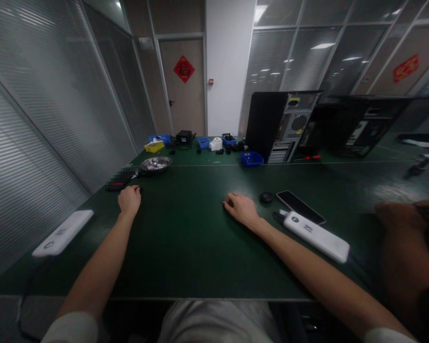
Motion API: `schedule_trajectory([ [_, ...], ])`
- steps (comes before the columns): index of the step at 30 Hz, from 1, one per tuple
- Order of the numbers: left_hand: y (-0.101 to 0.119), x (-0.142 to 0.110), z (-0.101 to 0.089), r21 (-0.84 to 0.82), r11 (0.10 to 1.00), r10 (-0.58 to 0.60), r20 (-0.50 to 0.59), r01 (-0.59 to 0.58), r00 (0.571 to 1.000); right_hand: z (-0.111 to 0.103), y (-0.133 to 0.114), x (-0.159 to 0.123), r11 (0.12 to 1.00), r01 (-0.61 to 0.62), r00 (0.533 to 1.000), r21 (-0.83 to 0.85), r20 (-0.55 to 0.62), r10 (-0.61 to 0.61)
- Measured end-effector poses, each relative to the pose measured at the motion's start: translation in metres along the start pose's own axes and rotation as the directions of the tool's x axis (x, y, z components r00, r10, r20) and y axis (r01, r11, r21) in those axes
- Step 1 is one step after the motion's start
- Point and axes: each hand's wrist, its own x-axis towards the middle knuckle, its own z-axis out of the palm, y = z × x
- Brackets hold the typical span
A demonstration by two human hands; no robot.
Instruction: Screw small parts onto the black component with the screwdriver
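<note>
My left hand (pixel 129 202) is closed above the left part of the green table (pixel 186 228). A small dark bit shows at its fingertips, too small to name. Just beyond it are a dark flat item (pixel 118 182), partly blurred out, and a round metal bowl (pixel 156 165) with small shiny pieces inside. Near the table's middle my right hand (pixel 242 209) is curled shut around something dark, mostly hidden by the fingers, with a thin tip poking out to the left. A round black object (pixel 266 197) and a phone (pixel 300 207) lie to its right.
White power banks with cables lie at left (pixel 63 233) and right (pixel 318 237). Blue bins (pixel 252 159), a yellow bin (pixel 153 146) and a computer tower (pixel 284 126) stand at the back. Another person's arm (pixel 403 243) rests at far right.
</note>
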Motion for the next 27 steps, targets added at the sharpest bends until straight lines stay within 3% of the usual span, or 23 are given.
schedule_trajectory([
  [10,0.000,0.000,-0.001,-0.019,0.999,0.048,-0.047,-0.049,0.998,0.001,0.000,0.000,1.000,0.007,1.000,0.000,-0.010,-0.007],
  [27,0.012,-0.002,-0.013,0.166,0.983,0.076,-0.015,-0.073,0.997,0.004,0.001,0.002,1.000,0.000,1.000,-0.013,-0.007,0.000],
])
